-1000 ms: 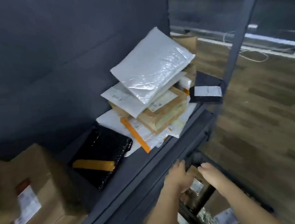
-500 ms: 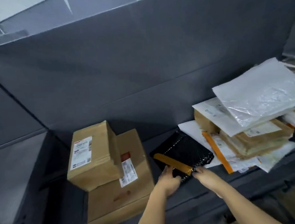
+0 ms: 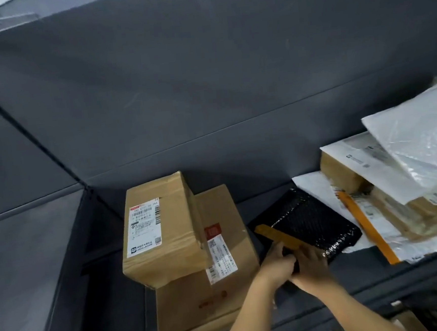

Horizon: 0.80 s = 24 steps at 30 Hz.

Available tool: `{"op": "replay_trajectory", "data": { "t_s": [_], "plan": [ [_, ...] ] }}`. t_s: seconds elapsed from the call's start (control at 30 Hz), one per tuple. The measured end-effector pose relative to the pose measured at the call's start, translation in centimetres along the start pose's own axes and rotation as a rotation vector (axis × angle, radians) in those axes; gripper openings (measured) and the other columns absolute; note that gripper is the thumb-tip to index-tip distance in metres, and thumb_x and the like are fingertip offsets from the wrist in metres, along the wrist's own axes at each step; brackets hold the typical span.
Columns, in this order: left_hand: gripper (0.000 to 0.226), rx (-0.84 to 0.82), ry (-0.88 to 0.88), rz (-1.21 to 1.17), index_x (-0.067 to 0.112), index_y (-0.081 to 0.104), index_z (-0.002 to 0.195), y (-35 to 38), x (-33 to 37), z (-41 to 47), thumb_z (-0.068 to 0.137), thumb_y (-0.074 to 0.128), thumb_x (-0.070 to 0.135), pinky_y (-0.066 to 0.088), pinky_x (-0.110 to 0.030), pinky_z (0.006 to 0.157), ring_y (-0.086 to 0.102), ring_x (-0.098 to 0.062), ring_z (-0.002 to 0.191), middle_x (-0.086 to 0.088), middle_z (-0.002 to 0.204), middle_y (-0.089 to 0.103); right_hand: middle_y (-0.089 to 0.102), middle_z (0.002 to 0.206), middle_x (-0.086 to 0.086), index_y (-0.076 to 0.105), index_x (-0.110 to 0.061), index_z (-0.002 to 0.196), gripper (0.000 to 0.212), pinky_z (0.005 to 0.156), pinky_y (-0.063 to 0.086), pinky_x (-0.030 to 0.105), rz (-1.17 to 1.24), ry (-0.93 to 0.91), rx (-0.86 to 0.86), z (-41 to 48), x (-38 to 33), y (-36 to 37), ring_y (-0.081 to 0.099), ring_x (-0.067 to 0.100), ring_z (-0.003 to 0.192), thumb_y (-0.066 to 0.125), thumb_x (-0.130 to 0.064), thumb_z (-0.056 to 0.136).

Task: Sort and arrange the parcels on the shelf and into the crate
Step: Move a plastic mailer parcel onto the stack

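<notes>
Pick-up step, by the looks: the black mailer (image 3: 309,220), lying on the shelf (image 3: 360,286) between the stacked boxes (image 3: 165,230) and the mailer pile (image 3: 399,189), is being gripped at its near corner by the left hand (image 3: 276,266) and right hand (image 3: 312,269). It's being crowded on both sides, so a lift up and forward is probably being called for, toward the crate (image 3: 436,307).

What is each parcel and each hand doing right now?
left hand: grips the near edge of the black mailer.
right hand: grips the same edge.
black mailer: on the shelf, held by both hands.
small box: taped shut, resting on the big box.
big box: taped shut, flat on the shelf.
white mailer pile: loosely stacked.
</notes>
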State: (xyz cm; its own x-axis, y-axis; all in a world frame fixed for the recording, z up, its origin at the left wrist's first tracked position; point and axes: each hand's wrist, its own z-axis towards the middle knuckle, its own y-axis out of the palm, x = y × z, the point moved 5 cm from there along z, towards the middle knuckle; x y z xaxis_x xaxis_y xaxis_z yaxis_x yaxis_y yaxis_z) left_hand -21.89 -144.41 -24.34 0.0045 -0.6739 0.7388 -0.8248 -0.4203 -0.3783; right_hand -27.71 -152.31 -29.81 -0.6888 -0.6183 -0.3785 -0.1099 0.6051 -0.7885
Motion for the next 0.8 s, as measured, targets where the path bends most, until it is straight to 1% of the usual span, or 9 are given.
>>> {"op": "replay_trajectory", "data": {
  "t_s": [0.07,0.17,0.3,0.43,0.5,0.6,0.67,0.73,0.8],
  "plan": [
    [0.052,-0.005,-0.014,-0.032,0.022,0.032,0.147,-0.4,-0.1,-0.1,0.095,0.039,0.016,0.023,-0.017,0.092,0.033,-0.017,0.138,0.0,0.153,0.033,0.008,0.158,0.007,0.014,-0.026,0.149,0.076,0.116,0.02,0.044,-0.028,0.037,-0.04,0.3,0.0,0.9,0.008,0.035,0.145,0.046,-0.055,0.086],
    [0.052,-0.024,-0.004,-0.043,0.025,0.037,0.143,-0.1,0.3,-0.5,0.092,0.041,0.018,0.025,-0.017,0.093,0.038,-0.013,0.13,0.001,0.15,0.039,0.014,0.153,0.011,0.018,-0.025,0.145,0.08,0.106,0.035,0.044,-0.133,0.096,-0.042,0.3,0.8,1.3,0.017,0.035,0.139,0.048,-0.063,0.082],
    [0.051,-0.034,0.01,-0.007,0.025,0.039,0.144,0.2,0.6,-0.8,0.093,0.041,0.016,0.022,-0.015,0.095,0.032,-0.017,0.139,0.002,0.154,0.031,0.025,0.141,0.009,0.026,-0.02,0.14,0.066,0.098,0.047,0.038,-0.281,0.024,0.089,0.4,1.4,0.2,0.027,0.03,0.132,0.053,-0.046,0.086],
    [0.048,-0.019,-0.036,0.0,0.029,0.036,0.145,-0.3,0.2,-0.6,0.097,0.039,0.023,0.027,-0.019,0.1,0.036,-0.017,0.137,0.002,0.153,0.035,0.031,0.141,0.013,0.026,-0.011,0.141,0.067,0.096,0.049,0.033,-0.375,-0.058,0.05,0.3,1.5,0.4,0.036,0.032,0.13,0.054,-0.039,0.087],
    [0.047,-0.004,-0.041,-0.023,0.032,0.035,0.145,-0.5,0.5,-0.3,0.098,0.038,0.031,0.028,-0.022,0.104,0.036,-0.017,0.137,0.004,0.152,0.036,0.041,0.14,0.01,0.034,-0.01,0.14,0.058,0.095,0.05,0.031,-0.405,-0.155,0.088,0.2,1.5,-0.1,0.046,0.027,0.127,0.053,-0.033,0.09],
    [0.05,0.067,-0.04,-0.057,0.029,0.03,0.148,-0.9,1.4,-0.1,0.099,0.037,0.033,0.024,-0.025,0.113,0.033,-0.015,0.139,0.004,0.154,0.032,0.061,0.124,0.004,0.049,-0.014,0.131,0.039,0.086,0.053,0.028,-0.394,-0.259,0.152,-0.2,1.4,-2.4,0.061,0.019,0.111,0.044,-0.028,0.095],
    [0.049,0.157,-0.027,-0.071,0.023,0.029,0.148,-1.5,2.0,-0.1,0.1,0.037,0.029,0.024,-0.023,0.112,0.03,-0.015,0.14,0.001,0.155,0.029,0.065,0.114,0.0,0.048,-0.017,0.128,0.036,0.078,0.052,0.028,-0.349,-0.253,0.202,-0.3,1.2,-4.6,0.064,0.017,0.104,0.039,-0.03,0.096],
    [0.051,0.248,-0.021,-0.087,0.019,0.025,0.15,-2.5,2.5,-0.1,0.101,0.036,0.027,0.022,-0.025,0.114,0.024,-0.017,0.144,-0.001,0.157,0.022,0.067,0.103,0.001,0.045,-0.018,0.123,0.031,0.067,0.049,0.03,-0.223,-0.222,0.28,-0.4,0.9,-7.5,0.066,0.021,0.095,0.039,-0.03,0.095],
    [0.053,0.308,-0.036,-0.121,0.019,0.021,0.151,-3.5,2.7,-0.2,0.101,0.036,0.028,0.019,-0.031,0.118,0.018,-0.02,0.147,-0.002,0.159,0.017,0.064,0.085,0.005,0.045,-0.017,0.103,0.012,0.06,0.044,0.032,0.011,-0.186,0.365,-0.6,0.7,-10.4,0.065,0.026,0.081,0.042,-0.025,0.094]
  ]
}}
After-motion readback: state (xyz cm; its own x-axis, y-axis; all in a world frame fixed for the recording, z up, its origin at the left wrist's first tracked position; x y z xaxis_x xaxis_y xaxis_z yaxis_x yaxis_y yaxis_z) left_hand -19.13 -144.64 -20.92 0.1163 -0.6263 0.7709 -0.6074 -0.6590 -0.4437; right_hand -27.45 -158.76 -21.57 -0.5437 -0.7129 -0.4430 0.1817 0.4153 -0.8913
